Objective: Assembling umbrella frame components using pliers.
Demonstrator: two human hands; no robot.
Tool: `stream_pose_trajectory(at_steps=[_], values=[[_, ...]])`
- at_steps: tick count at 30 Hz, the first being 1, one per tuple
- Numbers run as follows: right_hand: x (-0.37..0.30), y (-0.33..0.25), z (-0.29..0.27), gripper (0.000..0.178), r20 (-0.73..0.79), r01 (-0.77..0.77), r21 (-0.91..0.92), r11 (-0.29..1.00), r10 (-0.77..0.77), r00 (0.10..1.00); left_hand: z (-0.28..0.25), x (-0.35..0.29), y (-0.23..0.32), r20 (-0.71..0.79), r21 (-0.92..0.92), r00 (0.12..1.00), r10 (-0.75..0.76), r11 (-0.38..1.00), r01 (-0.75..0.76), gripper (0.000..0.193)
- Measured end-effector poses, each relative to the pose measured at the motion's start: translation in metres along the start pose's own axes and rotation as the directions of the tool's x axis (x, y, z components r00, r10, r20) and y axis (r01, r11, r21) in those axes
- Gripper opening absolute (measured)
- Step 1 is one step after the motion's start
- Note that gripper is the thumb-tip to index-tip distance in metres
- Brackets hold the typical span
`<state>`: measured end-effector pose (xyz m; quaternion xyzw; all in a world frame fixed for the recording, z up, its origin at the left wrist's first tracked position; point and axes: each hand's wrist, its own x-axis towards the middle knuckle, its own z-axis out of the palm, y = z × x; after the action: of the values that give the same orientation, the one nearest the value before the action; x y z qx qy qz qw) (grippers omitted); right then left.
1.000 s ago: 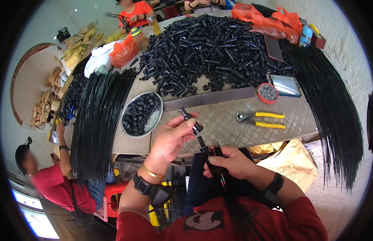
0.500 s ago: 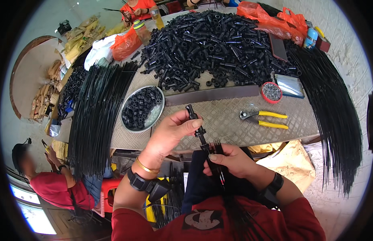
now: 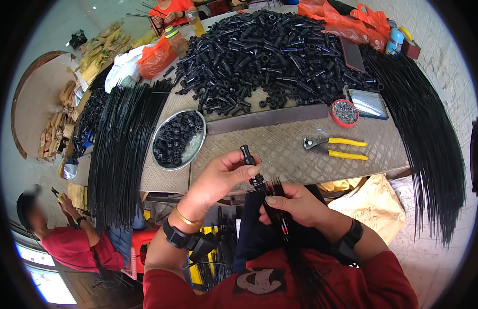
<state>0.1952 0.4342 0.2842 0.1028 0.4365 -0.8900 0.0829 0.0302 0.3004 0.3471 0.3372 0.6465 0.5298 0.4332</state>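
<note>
My left hand (image 3: pixel 218 177) closes its thumb and fingers round a slim black plastic tube fitting (image 3: pixel 245 151), tilted with its upper end away from me. Just below and to the right, my right hand (image 3: pixel 301 205) grips a bundle of thin black rods (image 3: pixel 276 189). The rods' tips stick up past the fingers and their long ends trail down over my lap. The fitting's lower end meets the right hand's fingertips beside the rods; how they join is hidden.
A large heap of black tube fittings (image 3: pixel 270 56) lies behind a grey bar (image 3: pixel 270 119). Around it are a metal bowl of black rings (image 3: pixel 202 147), yellow-handled pincers (image 3: pixel 347 140), a red dish of small metal bits (image 3: pixel 345 113) and long black rods (image 3: pixel 128 154). Co-workers sit left and far.
My left hand has come slightly down toward my right hand with the tube fitting, and the gap between them is shorter. The view has shifted a little; the right hand stays nearly in place.
</note>
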Motion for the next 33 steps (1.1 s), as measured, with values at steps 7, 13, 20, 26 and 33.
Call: stream_pose_trajectory(at_steps=[7,13,20,26,33], values=[[0.0,0.002,-0.003,0.026,0.045,0.0,0.007,1.0,0.0,0.999,0.008,-0.007,-0.002,-0.018,-0.097,1.0,0.016,0.995,-0.018,0.025],[0.0,0.002,-0.004,0.025,0.054,0.011,0.009,1.0,-0.012,0.998,0.011,-0.008,-0.003,-0.066,-0.119,0.998,0.003,0.993,-0.011,0.025],[-0.001,0.002,-0.002,0.029,0.083,0.006,0.013,1.0,-0.008,0.997,0.013,-0.015,-0.007,-0.116,-0.147,0.992,0.043,0.987,-0.06,0.03],[-0.003,0.003,-0.005,0.026,0.106,0.01,0.056,0.998,-0.015,0.994,0.025,-0.029,-0.008,-0.061,-0.008,0.924,0.378,0.925,-0.379,0.086],[-0.007,-0.002,0.004,0.027,0.139,0.073,0.091,0.993,-0.085,0.987,0.046,-0.036,-0.027,-0.219,-0.393,0.961,0.17,0.886,-0.247,0.077]])
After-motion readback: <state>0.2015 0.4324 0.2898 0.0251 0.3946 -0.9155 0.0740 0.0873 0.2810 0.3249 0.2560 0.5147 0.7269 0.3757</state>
